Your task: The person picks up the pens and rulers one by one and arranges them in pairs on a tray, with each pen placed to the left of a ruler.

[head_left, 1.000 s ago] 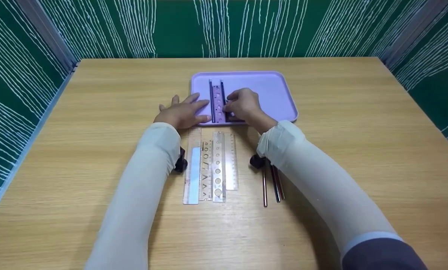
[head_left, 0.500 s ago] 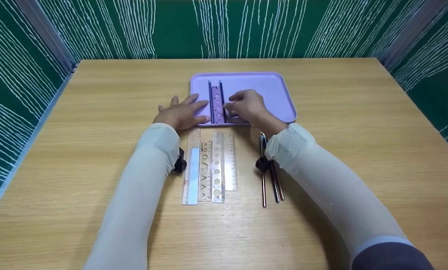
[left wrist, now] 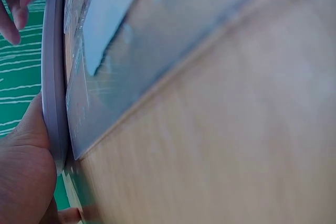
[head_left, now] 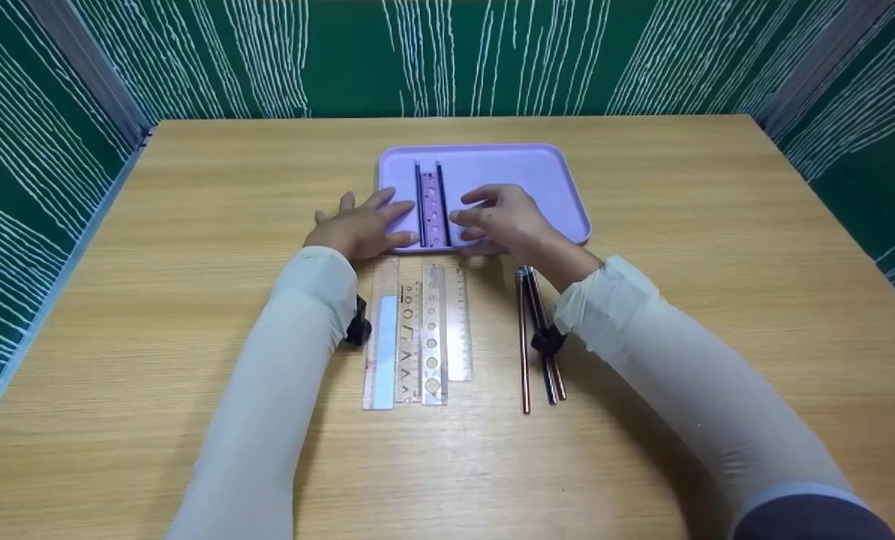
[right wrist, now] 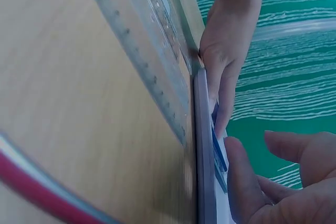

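Observation:
A purple stencil ruler [head_left: 431, 211] lies lengthwise in the lilac tray [head_left: 518, 161], flanked by a dark pencil [head_left: 419, 202] on its left and another dark pencil [head_left: 443, 206] on its right. With fingers spread, my left hand [head_left: 361, 229] rests at the tray's left front corner, thumb close to the left pencil. My right hand [head_left: 511, 219] is over the tray's front, just right of the other pencil, its fingers loosely bent. In the right wrist view its thumb and fingers [right wrist: 244, 177] stand apart with nothing between them.
On the wooden table in front of the tray lie several clear rulers [head_left: 433, 337] side by side; the leftmost carries a pale blue strip [head_left: 385, 351]. Several shiny reddish and dark pencils [head_left: 524, 345] lie to their right, under my right wrist's black camera [head_left: 548, 341].
My right hand has let go of the right pencil and drawn away to the right, uncovering more of the pencils on the table. My left hand stays at the tray corner.

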Demonstrator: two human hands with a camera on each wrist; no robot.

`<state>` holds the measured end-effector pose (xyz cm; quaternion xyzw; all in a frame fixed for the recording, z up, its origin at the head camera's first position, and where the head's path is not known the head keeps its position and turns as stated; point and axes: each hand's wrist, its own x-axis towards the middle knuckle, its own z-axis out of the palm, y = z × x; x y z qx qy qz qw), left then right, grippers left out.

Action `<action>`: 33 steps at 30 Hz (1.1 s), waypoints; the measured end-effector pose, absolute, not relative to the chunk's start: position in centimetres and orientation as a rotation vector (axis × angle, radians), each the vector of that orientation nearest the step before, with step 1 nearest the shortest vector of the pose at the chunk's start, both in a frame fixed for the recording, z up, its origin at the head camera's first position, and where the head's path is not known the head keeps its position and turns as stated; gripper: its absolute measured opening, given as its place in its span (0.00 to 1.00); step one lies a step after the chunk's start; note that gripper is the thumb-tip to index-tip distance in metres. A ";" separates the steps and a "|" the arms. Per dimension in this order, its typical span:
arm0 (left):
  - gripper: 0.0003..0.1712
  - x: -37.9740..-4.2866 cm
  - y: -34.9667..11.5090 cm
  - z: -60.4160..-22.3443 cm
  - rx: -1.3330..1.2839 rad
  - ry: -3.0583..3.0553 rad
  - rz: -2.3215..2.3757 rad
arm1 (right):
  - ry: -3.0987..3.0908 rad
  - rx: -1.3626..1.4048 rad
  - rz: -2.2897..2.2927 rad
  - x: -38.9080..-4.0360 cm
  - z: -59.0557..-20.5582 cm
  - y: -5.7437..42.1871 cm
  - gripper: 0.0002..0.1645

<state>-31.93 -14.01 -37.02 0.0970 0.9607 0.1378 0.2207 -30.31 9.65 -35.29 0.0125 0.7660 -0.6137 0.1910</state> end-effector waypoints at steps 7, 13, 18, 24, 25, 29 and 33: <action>0.40 -32.0 -14.0 -37.0 0.252 2.648 0.388 | 2.090 -0.002 -1.718 -29.0 -35.4 10.2 0.35; 0.41 -31.9 -13.9 -37.0 0.255 2.652 0.383 | 2.082 -0.017 -1.695 -27.9 -35.5 10.6 0.34; 0.41 -32.0 -14.0 -37.1 0.272 2.666 0.365 | 2.094 -0.038 -1.684 -27.1 -35.9 10.7 0.33; 0.42 -31.9 -14.0 -37.2 0.283 2.665 0.353 | 2.090 -0.068 -1.637 -26.1 -36.5 10.8 0.34; 0.42 -32.0 -14.0 -37.2 0.285 2.664 0.349 | 2.088 -0.074 -1.628 -26.0 -36.6 10.8 0.34; 0.42 -32.0 -14.0 -37.1 0.279 2.662 0.350 | 2.094 -0.084 -1.590 -25.7 -36.8 10.8 0.32; 0.41 -32.0 -14.1 -37.1 0.279 2.657 0.361 | 2.106 -0.076 -1.555 -25.3 -36.9 10.6 0.32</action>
